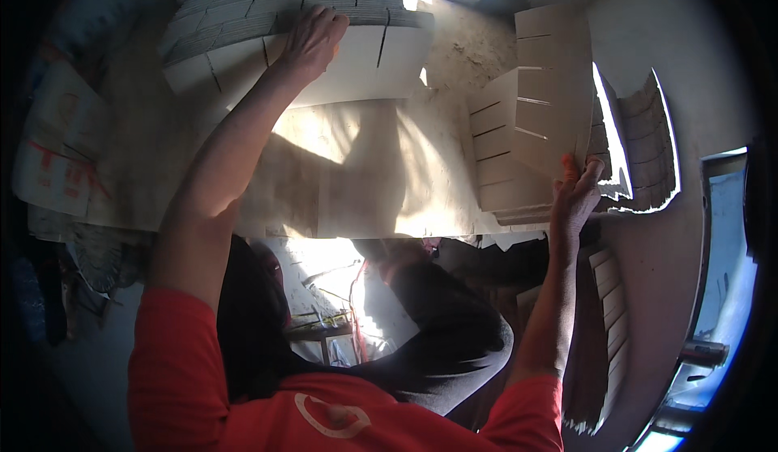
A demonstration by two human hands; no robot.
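Left hand (312,42) flat, fingers spread on top sheet of tall slotted-cardboard stack (243,14); right hand (577,188) grips one slotted sheet (551,87) over smaller pile (506,184). Most sheets apparently unmoved.

left hand (312,40) flat on slotted cardboard stack (284,14); right hand (577,194) gripping slotted cardboard sheet (551,87).

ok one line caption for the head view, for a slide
Left hand rests on a stack of slotted cardboard sheets; right hand grips another slotted sheet.
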